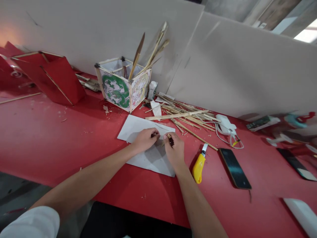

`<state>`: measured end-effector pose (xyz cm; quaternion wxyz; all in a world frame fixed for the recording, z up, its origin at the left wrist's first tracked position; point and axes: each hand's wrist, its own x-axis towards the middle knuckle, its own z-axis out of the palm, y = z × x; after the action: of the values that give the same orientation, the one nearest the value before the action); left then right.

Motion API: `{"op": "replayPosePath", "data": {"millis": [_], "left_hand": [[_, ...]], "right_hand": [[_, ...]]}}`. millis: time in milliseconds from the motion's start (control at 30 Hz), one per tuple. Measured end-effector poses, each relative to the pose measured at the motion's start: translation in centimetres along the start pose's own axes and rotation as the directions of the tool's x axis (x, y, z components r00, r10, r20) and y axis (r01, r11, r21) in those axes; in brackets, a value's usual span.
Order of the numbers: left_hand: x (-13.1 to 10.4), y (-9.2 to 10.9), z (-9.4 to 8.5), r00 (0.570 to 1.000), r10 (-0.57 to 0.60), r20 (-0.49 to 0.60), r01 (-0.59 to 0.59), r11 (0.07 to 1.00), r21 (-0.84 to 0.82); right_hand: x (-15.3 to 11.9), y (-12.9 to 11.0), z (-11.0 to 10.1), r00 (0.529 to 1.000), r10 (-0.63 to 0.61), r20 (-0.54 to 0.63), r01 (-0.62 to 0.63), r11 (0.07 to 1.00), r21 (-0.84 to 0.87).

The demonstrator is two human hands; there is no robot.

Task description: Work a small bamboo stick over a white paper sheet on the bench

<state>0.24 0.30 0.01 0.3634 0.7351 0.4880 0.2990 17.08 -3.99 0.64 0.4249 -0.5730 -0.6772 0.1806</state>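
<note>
Both of my hands are over a white sheet (151,163) on the red table. The fingers of my left hand (146,139) are curled and pinched together; what they hold, if anything, is too small to tell. Close by on the right, my right hand (174,149) is curled too, with a small wood-coloured piece (169,136) between thumb and fingers. A yellow cutter (198,168) with its blade out lies to the right of my right hand. Behind the sheet is a loose pile of thin bamboo sticks (189,114).
A frame box with dragon pictures (116,90) holds sticks at the back, with a red paper frame (54,79) further left. Right of the cutter lie a phone (235,168) and a white charger (226,124) with its cable. The table's front edge is near my forearms.
</note>
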Motion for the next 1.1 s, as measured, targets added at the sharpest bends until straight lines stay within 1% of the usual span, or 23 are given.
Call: {"op": "replayPosePath", "data": {"millis": [167, 300, 467, 533, 600, 700, 733, 767, 800, 900, 967, 1033, 1100], "left_hand": [[0.0, -0.3, 0.1, 1.000, 0.008, 0.010, -0.008, 1.000, -0.009], [-0.1, -0.3, 0.2, 1.000, 0.011, 0.001, -0.011, 1.000, -0.002], [-0.2, 0.1, 0.1, 0.999, 0.032, 0.005, -0.032, 0.999, -0.017], [-0.1, 0.2, 0.1, 0.999, 0.031, -0.007, -0.031, 0.999, -0.024], [0.0, 0.1, 0.1, 1.000, 0.020, -0.022, -0.020, 0.999, -0.032], [0.2, -0.2, 0.1, 0.999, -0.009, -0.034, 0.007, 0.998, -0.066], [0.2, -0.3, 0.1, 0.999, -0.017, -0.037, 0.014, 0.997, -0.080], [0.2, -0.3, 0.1, 0.999, -0.023, -0.041, 0.019, 0.996, -0.092], [0.2, -0.4, 0.1, 0.999, -0.028, -0.043, 0.023, 0.994, -0.102], [0.2, -0.2, 0.1, 0.998, -0.036, -0.043, 0.031, 0.992, -0.120], [0.2, -0.2, 0.1, 0.999, -0.036, -0.038, 0.031, 0.992, -0.125], [0.3, -0.1, 0.1, 0.998, -0.034, -0.044, 0.029, 0.993, -0.115], [0.3, -0.1, 0.1, 0.998, -0.030, -0.054, 0.024, 0.994, -0.102]], "right_hand": [[-0.1, -0.1, 0.3, 0.999, -0.032, 0.016, 0.032, 0.999, -0.010], [-0.1, 0.1, 0.4, 0.998, -0.040, 0.042, 0.042, 0.998, -0.049], [0.3, 0.8, 0.1, 1.000, 0.005, -0.022, -0.007, 0.995, -0.104], [0.3, 0.7, 0.2, 1.000, 0.012, -0.028, -0.015, 0.993, -0.119], [0.1, 0.4, 0.3, 1.000, -0.007, 0.014, 0.008, 0.992, -0.127], [-0.3, -0.2, 0.6, 0.986, -0.062, 0.152, 0.080, 0.990, -0.117], [-0.3, -0.3, 0.7, 0.981, -0.073, 0.181, 0.094, 0.989, -0.112], [-0.3, -0.3, 0.7, 0.980, -0.073, 0.184, 0.095, 0.989, -0.114], [-0.3, -0.2, 0.6, 0.985, -0.061, 0.160, 0.081, 0.989, -0.125], [0.2, 0.5, 0.2, 1.000, 0.014, 0.008, -0.012, 0.980, -0.196], [0.5, 0.8, 0.1, 0.998, 0.033, -0.046, -0.042, 0.972, -0.230], [0.4, 0.7, 0.2, 1.000, 0.005, -0.007, -0.006, 0.978, -0.210], [0.2, 0.3, 0.4, 0.994, -0.049, 0.100, 0.063, 0.988, -0.141]]}}
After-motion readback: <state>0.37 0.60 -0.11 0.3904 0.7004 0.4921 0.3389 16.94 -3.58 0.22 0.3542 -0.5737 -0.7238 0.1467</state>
